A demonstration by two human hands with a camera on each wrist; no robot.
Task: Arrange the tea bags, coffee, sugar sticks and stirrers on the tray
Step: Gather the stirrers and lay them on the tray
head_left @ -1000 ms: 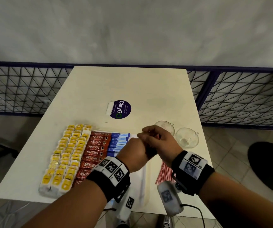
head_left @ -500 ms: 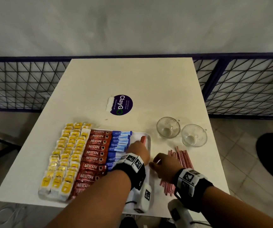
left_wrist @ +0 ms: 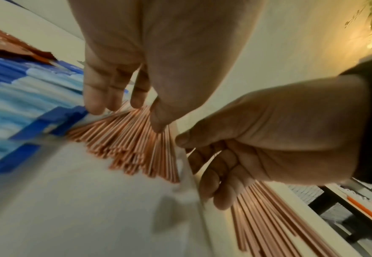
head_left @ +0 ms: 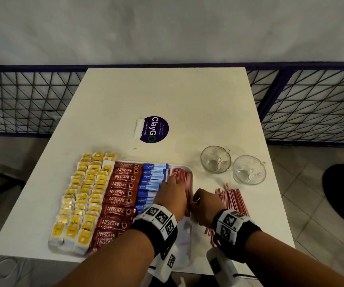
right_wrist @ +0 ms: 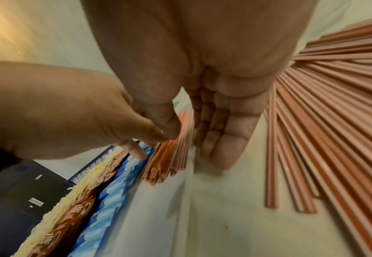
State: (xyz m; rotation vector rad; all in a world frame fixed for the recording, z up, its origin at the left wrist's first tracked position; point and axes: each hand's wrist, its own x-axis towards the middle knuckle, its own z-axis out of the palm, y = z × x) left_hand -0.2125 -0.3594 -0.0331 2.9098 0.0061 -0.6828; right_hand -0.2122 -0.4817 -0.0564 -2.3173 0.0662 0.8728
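Tray (head_left: 184,235) sits at the near left of the desk (head_left: 167,96). On the tray, leftmost: tea bags (head_left: 82,195) in rows. Right of them, coffee sticks (head_left: 121,195), then sugar sticks (head_left: 151,183), then a bundle of stirrers (head_left: 180,175) against the tray's right rim. Off the tray, just right of it on the desk, a loose pile of stirrers (head_left: 232,198). Behind that pile, two cups (head_left: 215,159) side by side. Sticker (head_left: 154,129) behind the tray, mid-desk.

The white table (head_left: 167,96) carries a tray (head_left: 184,241), loose stirrers (head_left: 234,200), two glass cups (head_left: 215,159) and a sticker (head_left: 155,129).
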